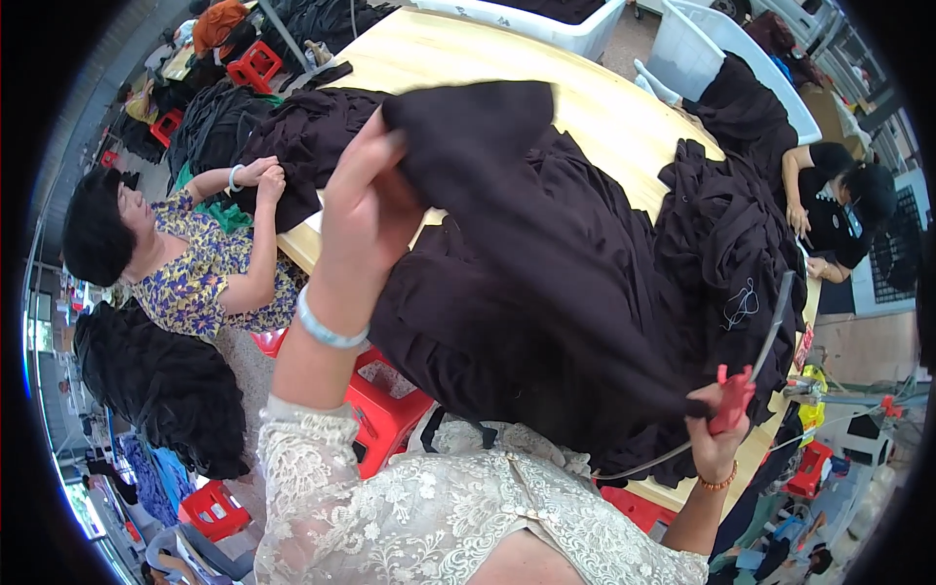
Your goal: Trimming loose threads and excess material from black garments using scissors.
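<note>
A long piece of very dark cloth (546,234), probably a garment, is stretched slantwise before me, blurred in places. Its upper left end is gripped by my left hand (370,195), raised, with a pale bangle on the wrist. Lower right, my right hand (717,444) is closed around a red hand tool (733,400), and the cloth's other end meets its fingers. A pale thin tube (773,327) rises from beside the tool. Under the held piece, a heap of dark cloth (604,214) covers much of the wooden table (468,54).
A co-worker in a flowered top (210,268) handles dark cloth at left; another in black (838,200) works at right. White bins (595,37) stand beyond the table. Close to me are a red stool (385,414) and a dark cloth pile (161,390). White thread (743,304) lies on the right heap.
</note>
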Tool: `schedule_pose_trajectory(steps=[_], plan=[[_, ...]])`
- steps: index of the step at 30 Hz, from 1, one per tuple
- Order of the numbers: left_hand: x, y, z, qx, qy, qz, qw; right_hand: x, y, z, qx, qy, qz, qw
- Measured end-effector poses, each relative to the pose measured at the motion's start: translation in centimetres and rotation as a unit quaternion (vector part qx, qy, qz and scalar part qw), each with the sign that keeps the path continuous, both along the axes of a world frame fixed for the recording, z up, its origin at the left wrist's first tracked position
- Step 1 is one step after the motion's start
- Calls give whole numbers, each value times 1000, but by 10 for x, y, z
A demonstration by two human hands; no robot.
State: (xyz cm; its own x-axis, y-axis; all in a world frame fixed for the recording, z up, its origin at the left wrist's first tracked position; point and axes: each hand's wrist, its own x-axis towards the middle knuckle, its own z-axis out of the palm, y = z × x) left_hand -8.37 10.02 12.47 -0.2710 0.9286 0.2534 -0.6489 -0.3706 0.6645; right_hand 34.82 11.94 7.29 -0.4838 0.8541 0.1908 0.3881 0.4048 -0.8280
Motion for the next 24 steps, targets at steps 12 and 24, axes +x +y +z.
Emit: schedule_pose_trajectory(steps=[12,24], plan=[[3,-177,-174,-483,271,-78,829,-54,9,-84,-135,-202,35,969],[64,-118,-171,-271,751,133,588,-167,106,-159,-153,-294,128,935]])
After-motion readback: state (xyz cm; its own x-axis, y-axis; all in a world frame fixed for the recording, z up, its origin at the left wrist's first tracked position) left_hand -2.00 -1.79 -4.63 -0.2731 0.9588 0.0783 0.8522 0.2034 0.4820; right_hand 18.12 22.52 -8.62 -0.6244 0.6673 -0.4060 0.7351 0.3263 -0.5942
